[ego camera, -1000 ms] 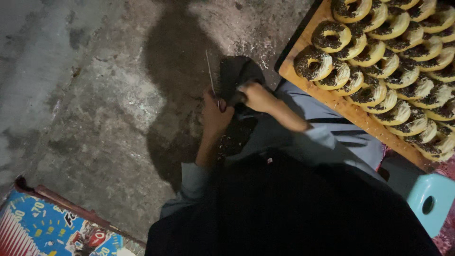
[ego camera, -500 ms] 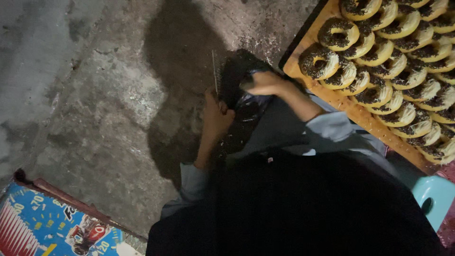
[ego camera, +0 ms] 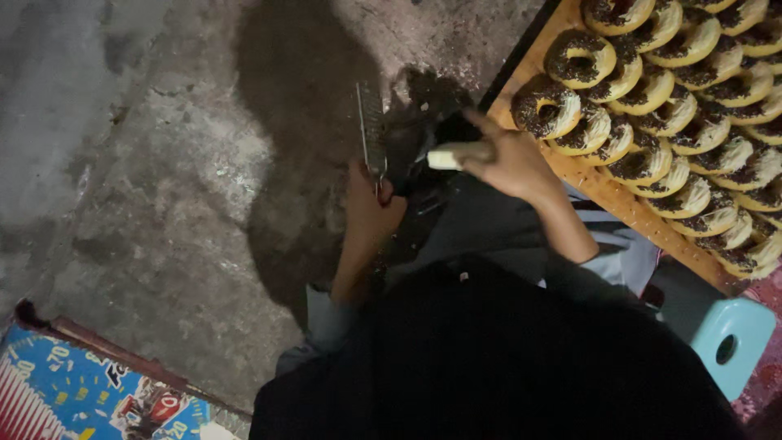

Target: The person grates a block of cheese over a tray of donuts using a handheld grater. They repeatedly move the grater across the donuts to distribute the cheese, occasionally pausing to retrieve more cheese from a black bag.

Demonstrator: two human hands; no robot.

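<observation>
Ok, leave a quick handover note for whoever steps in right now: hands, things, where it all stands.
Left hand: shut on the handle of a flat metal grater, held upright over the concrete floor.
Right hand: shut on a pale block beside the grater.
Wooden board of chocolate-topped ring doughnuts lies to the right, light blue plastic stool below it.
Doughnuts already topped; what remains cannot be told.

The left hand (ego camera: 371, 204) is curled shut in a fist, forearm reaching forward from a rolled grey sleeve. The right hand (ego camera: 505, 159) is out further, fingers (ego camera: 481, 124) curled in a grip, wrist bent leftward.
</observation>
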